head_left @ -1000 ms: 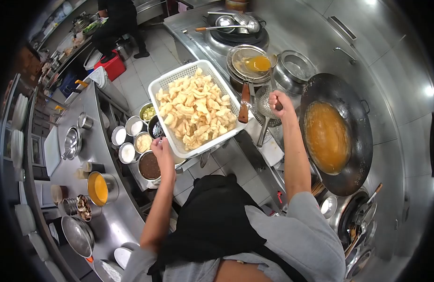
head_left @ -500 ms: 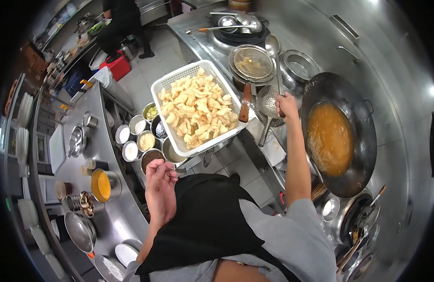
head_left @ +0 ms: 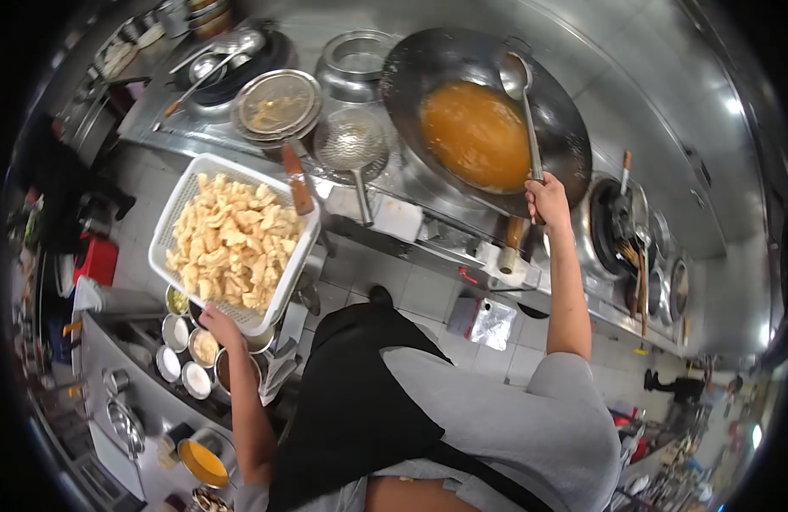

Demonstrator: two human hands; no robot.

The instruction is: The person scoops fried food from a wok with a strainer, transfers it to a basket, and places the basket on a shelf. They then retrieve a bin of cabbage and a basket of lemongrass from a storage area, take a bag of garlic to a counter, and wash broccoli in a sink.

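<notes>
One right hand [head_left: 548, 203] of ours wraps around a smooth metal ladle [head_left: 533, 136]. We now have its round bowl over the black wok [head_left: 411, 68] of shiny brown liquid [head_left: 475, 136], not near the pots. Our left hand [head_left: 221, 326] has reached the white basket [head_left: 159, 253] of bumpy yellow pieces [head_left: 236, 239]; we cannot tell its grip.

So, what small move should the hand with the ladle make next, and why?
Probably ease the ladle toward the orange-brown liquid: the right hand already grips its handle, and its bowl shows against the dark wall of the wok, beside the liquid.
</notes>
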